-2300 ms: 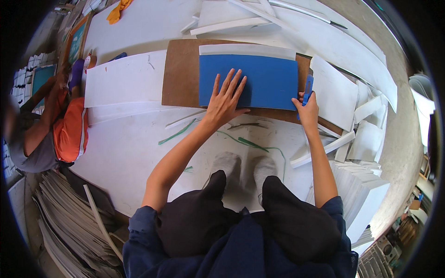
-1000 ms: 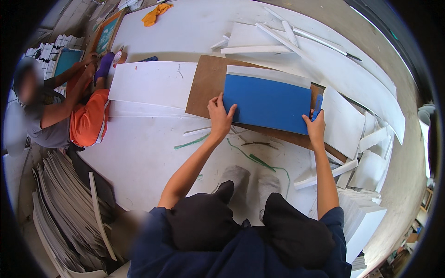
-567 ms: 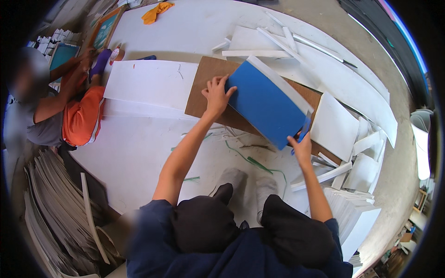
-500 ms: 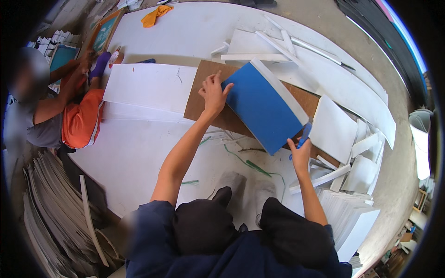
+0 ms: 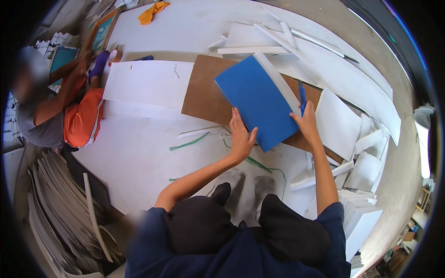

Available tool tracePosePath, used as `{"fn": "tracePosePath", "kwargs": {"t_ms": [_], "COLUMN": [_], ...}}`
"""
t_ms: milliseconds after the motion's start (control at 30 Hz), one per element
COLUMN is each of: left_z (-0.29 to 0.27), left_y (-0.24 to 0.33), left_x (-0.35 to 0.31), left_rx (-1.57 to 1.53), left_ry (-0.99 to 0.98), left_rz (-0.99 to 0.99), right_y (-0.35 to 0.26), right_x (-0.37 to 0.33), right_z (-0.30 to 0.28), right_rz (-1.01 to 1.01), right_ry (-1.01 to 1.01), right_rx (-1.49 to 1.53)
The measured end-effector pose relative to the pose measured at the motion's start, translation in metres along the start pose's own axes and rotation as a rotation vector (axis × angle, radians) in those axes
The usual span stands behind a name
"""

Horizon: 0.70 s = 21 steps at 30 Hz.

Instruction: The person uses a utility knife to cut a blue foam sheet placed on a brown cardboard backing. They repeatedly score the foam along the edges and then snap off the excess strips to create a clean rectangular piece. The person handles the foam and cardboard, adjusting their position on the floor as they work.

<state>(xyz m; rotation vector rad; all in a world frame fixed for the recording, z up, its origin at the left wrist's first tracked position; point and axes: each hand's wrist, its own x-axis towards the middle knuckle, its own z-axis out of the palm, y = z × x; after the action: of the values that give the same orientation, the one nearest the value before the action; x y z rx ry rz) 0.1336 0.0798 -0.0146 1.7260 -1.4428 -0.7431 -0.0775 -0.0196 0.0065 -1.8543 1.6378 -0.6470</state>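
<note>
A thick block or stack of sheets with a blue top (image 5: 259,102) and a pale side edge lies slantwise over a brown board (image 5: 201,95). At its near-left edge rests my left hand (image 5: 241,139), fingers stretched out along the side and thumb apart. My right hand (image 5: 307,123), by the right edge of the blue stack, holds a slim blue utility knife (image 5: 302,97) pointing away from me. The fingers of this hand are wrapped round its lower part, and the thumb side touches the blue stack.
White sheets (image 5: 148,83) lie left of the board. White strips and offcuts (image 5: 252,50) lie beyond it, with more scraps (image 5: 366,171) to the right. Green strapping (image 5: 190,141) lies near my feet. At the far left sits another person (image 5: 83,118) in orange shorts. An orange cloth (image 5: 153,13) lies far off.
My left hand has moved from the far-left corner of the blue stack to its near edge. The right hand has moved up along the right edge, and the stack has shifted slightly left.
</note>
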Motion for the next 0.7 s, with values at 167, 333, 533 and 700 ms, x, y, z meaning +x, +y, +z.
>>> {"fn": "tracePosePath", "kwargs": {"t_ms": [167, 333, 533, 700], "left_z": [0.001, -0.001, -0.007, 0.001], "left_y": [-0.006, -0.006, -0.025, -0.028], "left_x": [0.008, 0.018, 0.086, 0.114], "left_rx": [0.109, 0.130, 0.027, 0.134], "left_ry": [-0.031, 0.007, 0.173, 0.154], "left_rz": [0.007, 0.006, 0.143, 0.171], "right_y": [-0.009, -0.025, -0.034, -0.030], "right_x": [-0.051, -0.059, -0.013, 0.000], "right_z": [0.015, 0.016, 0.015, 0.030], "right_rz": [0.055, 0.013, 0.034, -0.038], "right_ry": [0.027, 0.123, 0.003, -0.039], "right_rx": [-0.042, -0.219, 0.001, -0.043]}}
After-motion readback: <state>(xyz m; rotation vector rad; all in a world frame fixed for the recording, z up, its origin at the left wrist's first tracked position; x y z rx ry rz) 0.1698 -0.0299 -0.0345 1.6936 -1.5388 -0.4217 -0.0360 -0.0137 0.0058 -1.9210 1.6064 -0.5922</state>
